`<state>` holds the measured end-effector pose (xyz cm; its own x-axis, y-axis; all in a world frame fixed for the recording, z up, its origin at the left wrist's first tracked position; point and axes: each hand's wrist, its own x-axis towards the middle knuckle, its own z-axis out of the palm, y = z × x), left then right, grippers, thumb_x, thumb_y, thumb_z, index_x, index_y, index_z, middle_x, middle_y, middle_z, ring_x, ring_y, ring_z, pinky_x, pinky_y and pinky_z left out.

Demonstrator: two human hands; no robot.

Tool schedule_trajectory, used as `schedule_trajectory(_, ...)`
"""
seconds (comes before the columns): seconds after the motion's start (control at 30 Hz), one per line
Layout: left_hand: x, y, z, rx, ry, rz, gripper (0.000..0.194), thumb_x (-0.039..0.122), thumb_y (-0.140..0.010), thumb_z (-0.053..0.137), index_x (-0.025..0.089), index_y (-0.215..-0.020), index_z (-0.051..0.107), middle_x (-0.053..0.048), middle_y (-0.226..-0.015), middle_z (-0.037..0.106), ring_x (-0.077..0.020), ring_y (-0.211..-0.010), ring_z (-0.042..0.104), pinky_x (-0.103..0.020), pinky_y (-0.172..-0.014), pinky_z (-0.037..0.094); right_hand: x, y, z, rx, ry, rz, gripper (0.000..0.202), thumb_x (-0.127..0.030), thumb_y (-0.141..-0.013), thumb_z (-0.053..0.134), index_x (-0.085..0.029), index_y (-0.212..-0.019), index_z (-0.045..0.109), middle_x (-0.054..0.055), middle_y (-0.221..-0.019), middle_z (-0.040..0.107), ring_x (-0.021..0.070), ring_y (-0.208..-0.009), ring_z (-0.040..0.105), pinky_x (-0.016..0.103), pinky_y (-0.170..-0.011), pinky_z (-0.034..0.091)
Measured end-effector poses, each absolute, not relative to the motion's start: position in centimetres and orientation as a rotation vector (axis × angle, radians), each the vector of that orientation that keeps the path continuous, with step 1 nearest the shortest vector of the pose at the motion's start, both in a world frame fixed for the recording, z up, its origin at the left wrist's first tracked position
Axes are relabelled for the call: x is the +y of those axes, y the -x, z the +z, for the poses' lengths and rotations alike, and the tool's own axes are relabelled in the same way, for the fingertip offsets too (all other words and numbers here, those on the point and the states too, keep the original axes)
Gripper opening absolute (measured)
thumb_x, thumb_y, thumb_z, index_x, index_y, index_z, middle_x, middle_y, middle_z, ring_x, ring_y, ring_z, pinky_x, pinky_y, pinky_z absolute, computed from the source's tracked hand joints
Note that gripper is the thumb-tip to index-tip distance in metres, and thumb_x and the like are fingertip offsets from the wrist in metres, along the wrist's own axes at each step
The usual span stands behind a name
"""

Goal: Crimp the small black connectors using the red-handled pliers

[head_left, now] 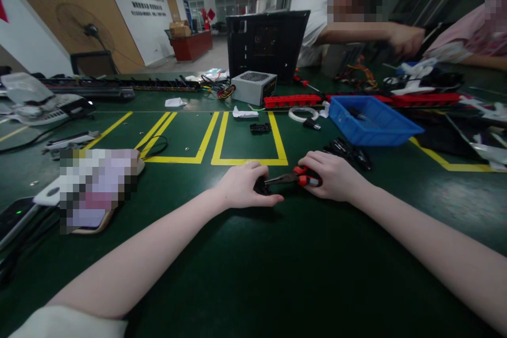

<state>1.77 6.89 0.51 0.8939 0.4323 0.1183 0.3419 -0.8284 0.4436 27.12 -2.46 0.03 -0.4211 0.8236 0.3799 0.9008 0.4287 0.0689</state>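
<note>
Evidently, work is unfinished: over the dark-green tabletop [277, 269], a small black part [261, 186] is pinched by the left hand [242, 186] and reached by red-handled metal pliers [288, 177] gripped in the right hand [333, 176]; how much remains cannot be told.

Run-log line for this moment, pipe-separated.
left hand: holds small black part | right hand: holds red-handled pliers | pliers' tips: at black part | blue bin: beyond right hand

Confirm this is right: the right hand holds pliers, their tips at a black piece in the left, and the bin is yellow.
The bin is blue, not yellow, in the head view; the right hand does hold pliers, tips at the black piece in the left hand.
</note>
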Motion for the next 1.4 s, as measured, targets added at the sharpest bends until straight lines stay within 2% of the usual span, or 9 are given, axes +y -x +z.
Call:
schedule_trajectory(0.2, 6.9, -1.8, 0.36, 0.569, -2.643, 0.284, 0.056, 0.074, -0.077, 0.059, 0.019, -0.087, 0.058, -0.004, -0.092, 0.06, -0.0189, -0.076, 0.056, -0.029, -0.062, 0.041, -2.56, -27.32, -0.23, -2.39, 1.475, -0.44, 0.026, -0.033, -0.08, 0.059, -0.017, -0.1, 0.062, 0.013, -0.095, 0.066, 0.0247, -0.082, 0.063, 0.037, -0.071, 0.052)
schedule_trajectory(0.47, 6.89, -1.65, -0.12, 0.562, -2.694, 0.332, 0.057, 0.072, -0.075, 0.065, 0.02, -0.098, 0.055, -0.004, -0.101, 0.057, -0.0188, -0.078, 0.057, -0.03, -0.063, 0.044, -2.62, -27.39, -0.46, -2.359, 1.474, -0.4, 0.03, -0.032, -0.081, 0.06, -0.017, -0.107, 0.06, 0.014, -0.11, 0.064, 0.0233, -0.087, 0.065, 0.036, -0.073, 0.054)
schedule_trajectory(0.8, 6.62, -1.5, 0.05, 0.475, -2.697, 0.414, 0.047, 0.059, -0.079, 0.068, 0.021, -0.103, 0.053, -0.005, -0.111, 0.052, -0.0181, -0.084, 0.056, -0.031, -0.067, 0.049, -2.55, -27.33, -0.22, -2.352, 1.471, -0.354, 0.031, -0.033, -0.082, 0.059, -0.016, -0.108, 0.063, 0.014, -0.107, 0.066, 0.0247, -0.087, 0.065, 0.039, -0.074, 0.055)
schedule_trajectory(1.4, 6.76, -1.75, 0.01, 0.465, -2.741, 0.332, 0.053, 0.068, -0.085, 0.056, 0.019, -0.105, 0.057, -0.006, -0.108, 0.054, -0.0193, -0.084, 0.058, -0.031, -0.067, 0.047, -2.26, -27.45, -0.55, -2.353, 1.44, -0.498, 0.032, -0.032, -0.081, 0.061, -0.016, -0.108, 0.062, 0.013, -0.106, 0.068, 0.0254, -0.088, 0.064, 0.038, -0.072, 0.051)
